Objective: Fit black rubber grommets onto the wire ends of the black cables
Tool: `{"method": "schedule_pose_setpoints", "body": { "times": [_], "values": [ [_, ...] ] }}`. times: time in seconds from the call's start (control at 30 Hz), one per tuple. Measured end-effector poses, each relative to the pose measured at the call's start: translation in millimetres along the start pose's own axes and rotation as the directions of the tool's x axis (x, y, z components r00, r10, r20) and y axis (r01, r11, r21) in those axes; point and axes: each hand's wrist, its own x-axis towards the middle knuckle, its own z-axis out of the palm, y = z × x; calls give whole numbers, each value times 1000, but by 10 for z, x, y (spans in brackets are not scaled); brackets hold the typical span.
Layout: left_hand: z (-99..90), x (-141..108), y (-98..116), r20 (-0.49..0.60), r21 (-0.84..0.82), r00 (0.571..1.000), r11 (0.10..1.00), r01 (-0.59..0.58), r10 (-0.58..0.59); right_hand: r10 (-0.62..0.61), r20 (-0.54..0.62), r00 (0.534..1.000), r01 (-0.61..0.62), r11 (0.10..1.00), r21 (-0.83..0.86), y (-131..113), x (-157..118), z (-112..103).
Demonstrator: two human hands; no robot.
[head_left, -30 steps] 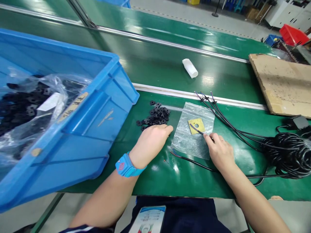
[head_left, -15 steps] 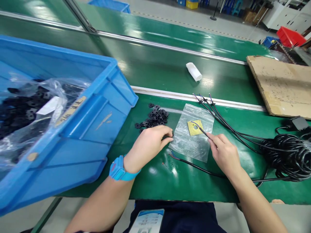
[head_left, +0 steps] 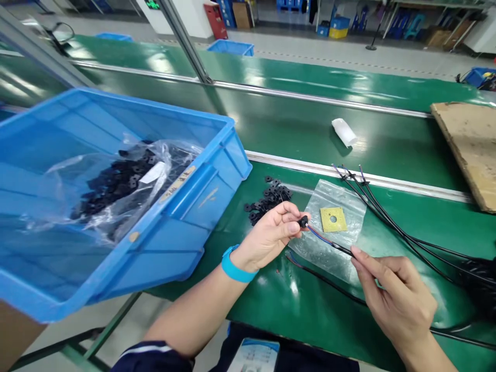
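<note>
My left hand [head_left: 277, 230] pinches a small black rubber-like piece [head_left: 303, 221] between thumb and fingers. In my right hand [head_left: 395, 294] is a black cable [head_left: 343, 249], gripped near its stripped end. Its thin red and blue wires [head_left: 320, 235] reach to the black piece; whether they pass into it I cannot tell. Below them a clear zip bag [head_left: 341, 191] lies on the table with a yellow square pad [head_left: 334, 219] on it, a round hole in its middle. A second cable [head_left: 329, 280] with bared wires lies beneath my hands. Behind my left hand is a pile of small black pieces [head_left: 273, 196].
A large blue bin [head_left: 217, 206] with bagged black parts [head_left: 120, 181] stands at the left. Several cables [head_left: 391, 222] run to a dark coil [head_left: 478, 284] at right. A white roll [head_left: 344, 133] and a cardboard sheet [head_left: 468, 150] lie farther back.
My left hand has come away from the pile with a small black piece. My right hand has lifted the cable off the yellow pad, and the two now meet. The view has shifted left.
</note>
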Motion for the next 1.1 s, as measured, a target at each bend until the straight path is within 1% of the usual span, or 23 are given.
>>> {"method": "schedule_pose_setpoints", "body": {
  "times": [0.13,0.2,0.27,0.33,0.43,0.57,0.7,0.8,0.87,0.93,0.97,1.03,1.1],
  "values": [
    [-19,-11,19,34,0,999,1000,17,-17,-19,38,999,21,999,-41,13,-4,1],
    [-30,-12,11,42,54,999,999,7,-9,-20,49,999,22,999,-48,13,-3,4],
    [-25,-21,-18,44,148,999,989,-1,-6,-15,63,998,18,999,-42,1,8,17],
    [-3,-40,-65,63,229,998,973,11,-26,-18,87,996,20,1000,-19,-26,30,34],
    [40,-71,-149,94,253,993,966,52,-78,-40,91,995,41,999,-4,-79,48,52],
    [68,-88,-244,56,206,993,975,88,-102,-94,45,994,96,995,-25,-102,-53,41],
    [55,-91,-322,11,216,990,967,137,-142,-143,49,989,143,990,1,-75,-186,29],
    [46,-101,-356,-2,236,989,961,147,-151,-163,43,986,162,987,17,-103,-155,35],
    [45,-109,-355,31,285,993,953,100,-114,-116,45,992,113,992,57,-145,-84,39],
    [47,-113,-336,110,348,991,937,26,-69,-11,106,994,-9,983,184,-183,-15,34],
    [49,-114,-322,160,369,986,929,-18,-44,47,163,986,-90,958,271,-195,10,28],
    [54,-115,-295,253,389,967,915,-106,5,137,304,943,-263,865,427,-203,34,9],
    [61,-119,-277,301,414,953,895,-168,40,188,432,882,-407,765,499,-190,29,-10]
  ]
}}
